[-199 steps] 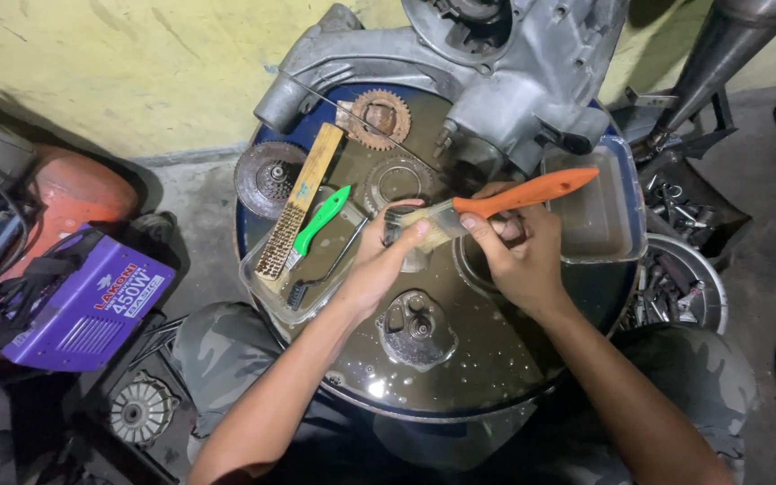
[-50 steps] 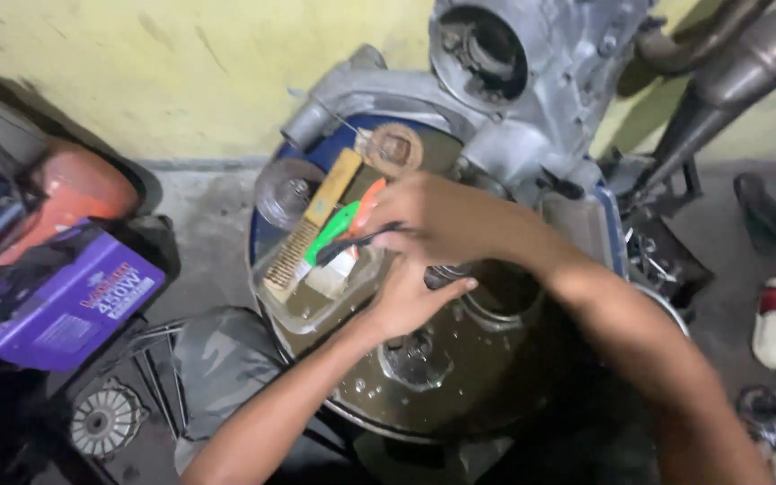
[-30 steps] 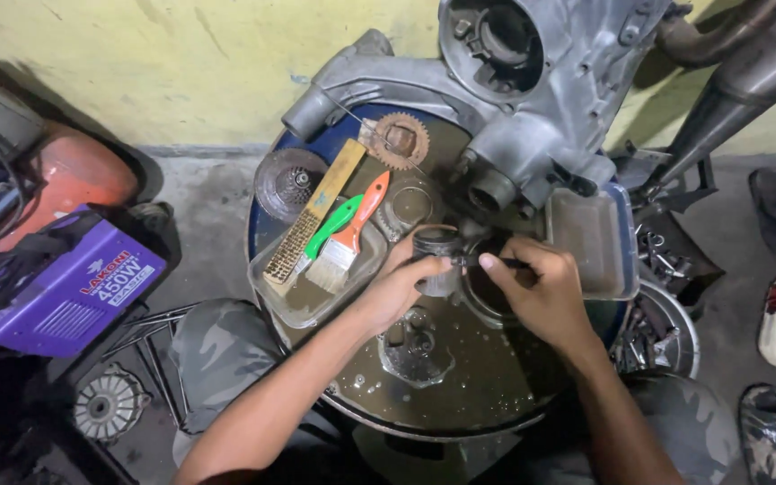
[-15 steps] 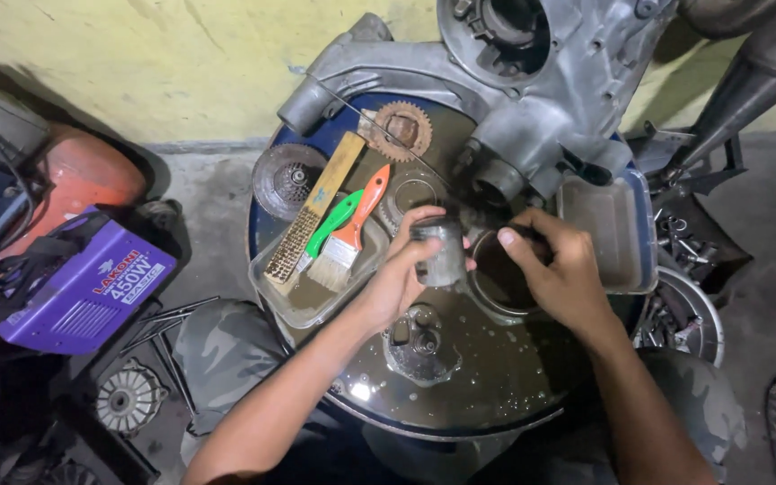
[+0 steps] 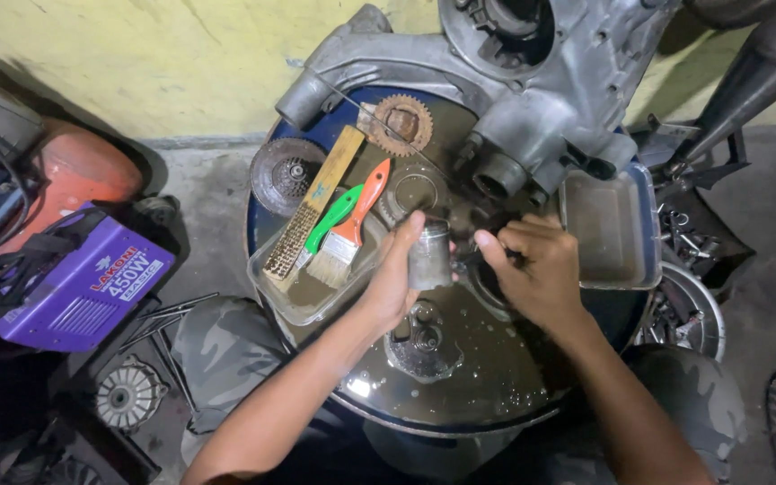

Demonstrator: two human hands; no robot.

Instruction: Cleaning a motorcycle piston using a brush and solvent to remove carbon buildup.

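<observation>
Left hand clasped round grey metal cylinder, centre frame, above wet drum top. Right hand clenched beside it; contents hidden. Best kept upright, gripped firm: oily, likely slippery. Brushes left in tray.

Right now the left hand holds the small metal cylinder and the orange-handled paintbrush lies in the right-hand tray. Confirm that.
Not quite. The head view shows the orange-handled paintbrush in the left-hand tray, beside the wire brush. The left hand does hold the small metal cylinder.
</observation>
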